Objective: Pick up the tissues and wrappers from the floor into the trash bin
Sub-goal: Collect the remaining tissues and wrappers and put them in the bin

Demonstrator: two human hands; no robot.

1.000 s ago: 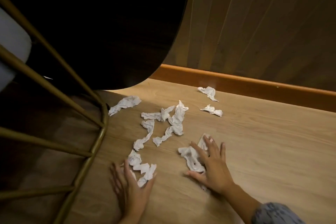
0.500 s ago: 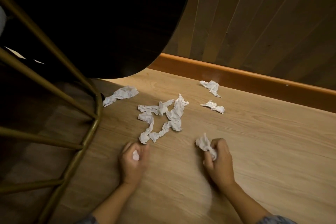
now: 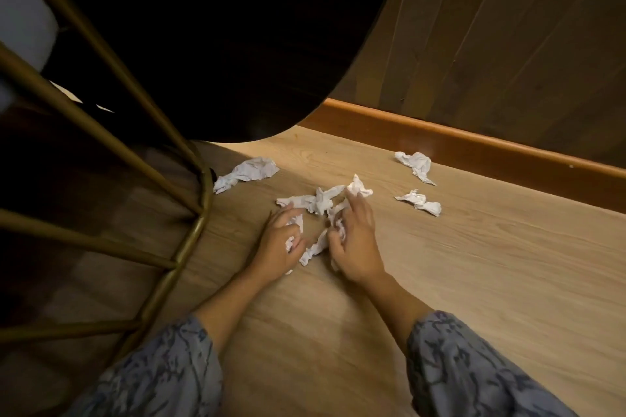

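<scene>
Crumpled white tissues lie on the wooden floor. My left hand (image 3: 279,244) holds a balled tissue in its palm while its fingers rest on the middle cluster of tissues (image 3: 320,201). My right hand (image 3: 355,240) also keeps a balled tissue in its palm, with fingers stretched over the same cluster. One tissue (image 3: 245,173) lies by the chair's ring. Two more lie apart near the wall: one (image 3: 416,162) close to the baseboard, another (image 3: 421,202) a little nearer. No trash bin is in view.
A dark round tabletop (image 3: 220,44) overhangs the upper left. A gold metal chair frame (image 3: 189,237) stands at the left, its ring touching the floor. An orange baseboard (image 3: 474,142) and wood-panelled wall close the far side. Bare floor stretches to the right.
Both hands closed on tissues nearer me, then moved forward onto the middle cluster. The two nearest tissues are off the floor and in my palms.
</scene>
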